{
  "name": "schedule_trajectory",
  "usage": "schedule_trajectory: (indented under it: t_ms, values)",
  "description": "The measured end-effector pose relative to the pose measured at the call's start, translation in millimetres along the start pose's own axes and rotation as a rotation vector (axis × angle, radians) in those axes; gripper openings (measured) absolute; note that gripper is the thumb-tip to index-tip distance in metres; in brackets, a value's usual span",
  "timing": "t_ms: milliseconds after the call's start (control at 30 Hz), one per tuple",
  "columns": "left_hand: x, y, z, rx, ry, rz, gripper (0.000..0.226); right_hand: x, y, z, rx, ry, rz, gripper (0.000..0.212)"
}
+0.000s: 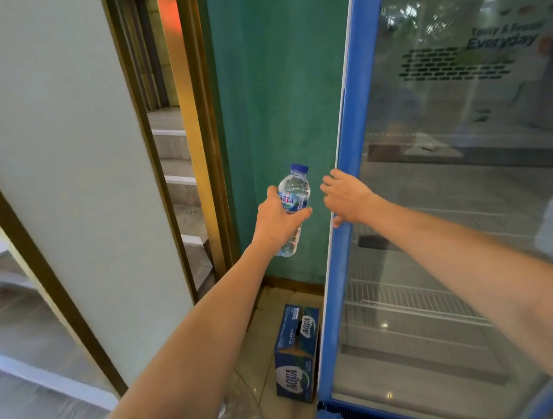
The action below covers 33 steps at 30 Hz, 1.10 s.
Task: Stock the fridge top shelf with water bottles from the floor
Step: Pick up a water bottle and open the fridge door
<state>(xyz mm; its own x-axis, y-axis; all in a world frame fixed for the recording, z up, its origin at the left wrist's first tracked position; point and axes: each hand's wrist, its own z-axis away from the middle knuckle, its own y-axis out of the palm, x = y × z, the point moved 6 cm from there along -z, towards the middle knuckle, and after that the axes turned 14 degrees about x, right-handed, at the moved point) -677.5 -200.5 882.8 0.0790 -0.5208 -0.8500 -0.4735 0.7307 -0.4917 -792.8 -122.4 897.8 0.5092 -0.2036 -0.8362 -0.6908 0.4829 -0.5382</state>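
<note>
The left hand (277, 219) is gripping a small water bottle (294, 188) round its labelled middle, with the thumb on one side and the fingers wrapping behind. The bottle is standing nearly upright in the air, its blue cap on top and its base poking out below the palm. Just beside it, without touching it, the right hand (345, 198) is holding the blue-framed edge of the fridge door (348, 101), its fingers curling round the frame and the thumb lying lower down on the same edge. Both arms are reaching forward, bare to the rolled blue sleeves.

Beyond the right hand, wire shelves (403, 298) are showing through the reflecting door glass. Well below both hands, a blue AQUA carton (297, 353) is standing on the tiled floor (263, 336), close against the bottom of the door frame. Behind the bottle a green wall (270, 80) is filling the gap, and farther out past the left hand stairs (174, 150) are rising.
</note>
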Motion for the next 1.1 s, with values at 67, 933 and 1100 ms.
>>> schedule_trajectory:
  t_ms: [67,933,1100]
  values:
    - [6.4,-0.2,2.1,0.01,-0.01,0.003,0.048,0.1,-2.1,1.5,0.007,0.01,-0.025,0.06]
    - [-3.8,24.6,80.9,0.138,0.05,0.099,0.048,131.9,-20.4,218.7,-0.577,1.126,-1.06,0.096]
    - [-0.7,56.5,117.8,0.221,0.049,0.085,0.043,149.5,-15.3,253.9,-0.679,1.198,-1.169,0.1]
